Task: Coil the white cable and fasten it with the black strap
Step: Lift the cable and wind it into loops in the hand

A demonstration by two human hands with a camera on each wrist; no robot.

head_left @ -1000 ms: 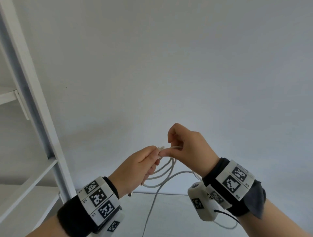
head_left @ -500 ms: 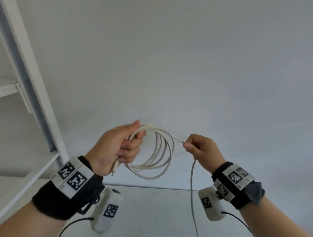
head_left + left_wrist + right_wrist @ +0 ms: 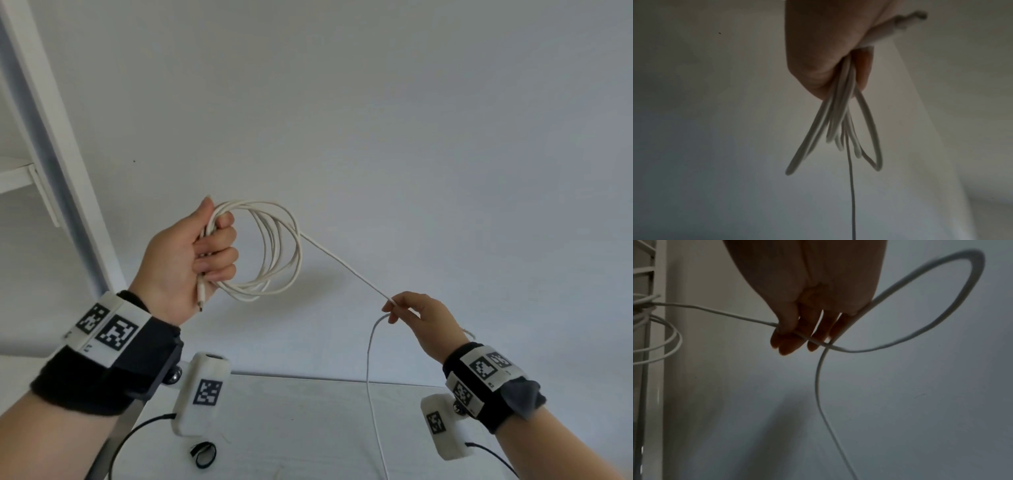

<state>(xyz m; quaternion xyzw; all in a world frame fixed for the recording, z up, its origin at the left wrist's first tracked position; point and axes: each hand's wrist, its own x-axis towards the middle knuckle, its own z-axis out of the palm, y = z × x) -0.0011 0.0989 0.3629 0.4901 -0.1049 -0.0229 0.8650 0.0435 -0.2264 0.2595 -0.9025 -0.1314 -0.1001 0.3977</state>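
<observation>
Left hand [image 3: 185, 253] is gripping the white cable [image 3: 270, 253] coil mid-frame, right hand [image 3: 416, 317] is pinching the taut run lower right, black strap [image 3: 203, 454] is waiting below; matching loops would serve best.

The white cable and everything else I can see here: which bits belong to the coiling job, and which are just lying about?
Part of the job:
- white cable, loops gripped in the left hand
- its free length, pinched by the right hand
- black strap, lying unused on the table

Just there:
- white shelf frame on the left
</observation>
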